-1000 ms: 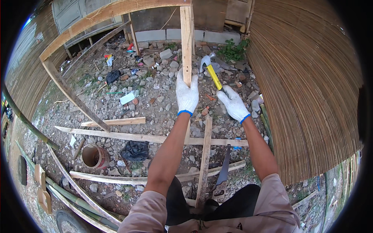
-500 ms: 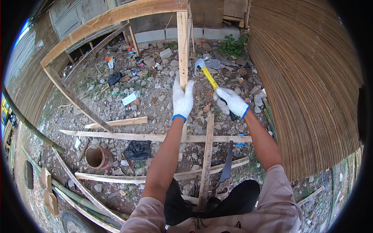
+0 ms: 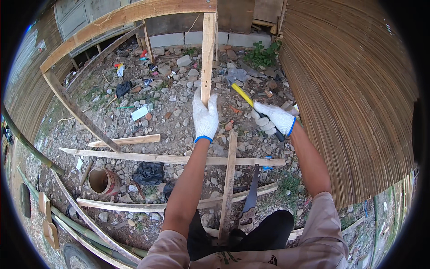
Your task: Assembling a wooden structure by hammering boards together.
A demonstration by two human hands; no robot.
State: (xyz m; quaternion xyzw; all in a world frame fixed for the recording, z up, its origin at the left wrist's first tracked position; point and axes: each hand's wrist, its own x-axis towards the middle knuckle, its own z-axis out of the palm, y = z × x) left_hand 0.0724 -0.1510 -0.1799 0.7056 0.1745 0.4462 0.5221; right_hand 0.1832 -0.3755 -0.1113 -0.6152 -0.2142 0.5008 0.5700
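Note:
My left hand (image 3: 205,120), in a white knit glove with a blue cuff, is wrapped round the lower part of an upright wooden post (image 3: 208,54). This post belongs to a wooden frame, meeting a long top rail (image 3: 130,19) at its upper end. To the right, my gloved right hand (image 3: 275,118) is closed on the handle of a claw hammer (image 3: 242,94) with a yellow shaft and black grip. The hammer's head points up and left, apart from the post, and looks slightly blurred. Small dark marks, perhaps nails or holes, show on the post above my left hand.
Rubble covers the ground. Loose wooden strips (image 3: 148,156) lie crossed before me, with a handsaw (image 3: 251,197) by my knee. A bucket (image 3: 104,181) and black plastic bag (image 3: 149,173) sit left. A woven bamboo wall (image 3: 345,98) rises close on the right.
My right hand has shifted slightly right with the hammer, whose head has turned and dropped a little. My left hand keeps its hold on the post. The whole view has shifted slightly.

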